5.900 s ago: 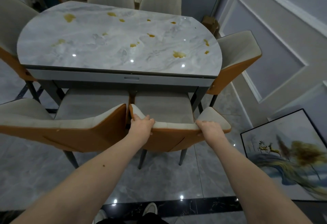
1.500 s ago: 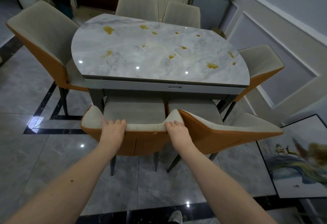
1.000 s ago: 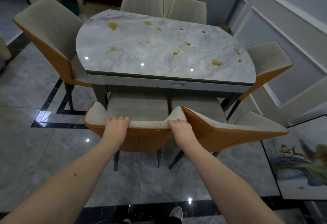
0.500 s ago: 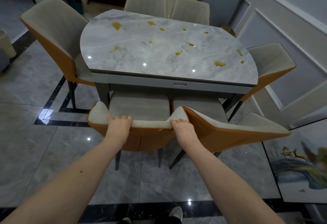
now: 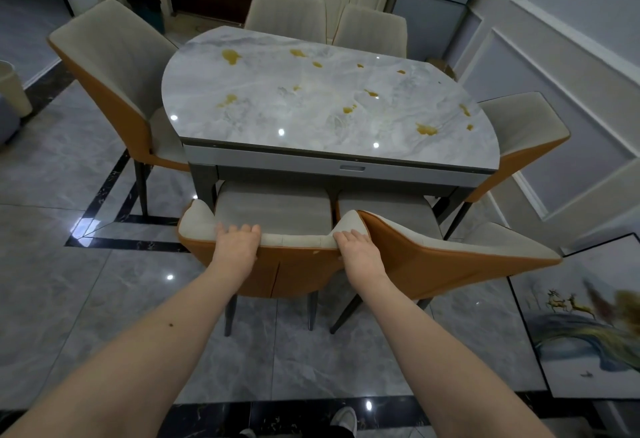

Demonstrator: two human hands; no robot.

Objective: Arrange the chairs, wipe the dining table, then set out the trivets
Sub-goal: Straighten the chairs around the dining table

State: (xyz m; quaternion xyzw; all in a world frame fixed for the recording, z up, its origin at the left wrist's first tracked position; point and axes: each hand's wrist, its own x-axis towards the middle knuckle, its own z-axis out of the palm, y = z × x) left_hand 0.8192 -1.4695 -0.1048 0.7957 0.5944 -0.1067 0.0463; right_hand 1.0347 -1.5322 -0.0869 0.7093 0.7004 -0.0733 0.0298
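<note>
A marble-topped dining table with several yellow stains stands ahead. Its near side has two beige-and-orange chairs. My left hand and my right hand both grip the top edge of the near left chair's backrest, whose seat is tucked under the table. The near right chair stands beside it, its back touching the left chair's corner. No trivets or cloth are in view.
More chairs ring the table: one at the left end, one at the right end, two at the far side. A framed painting leans low at the right wall. Glossy grey tiles cover the floor.
Since 5.9 s ago my hands moved from the near right chair to the near left one. Over the last second the left chair shifted slightly toward the table; both hands keep their grip.
</note>
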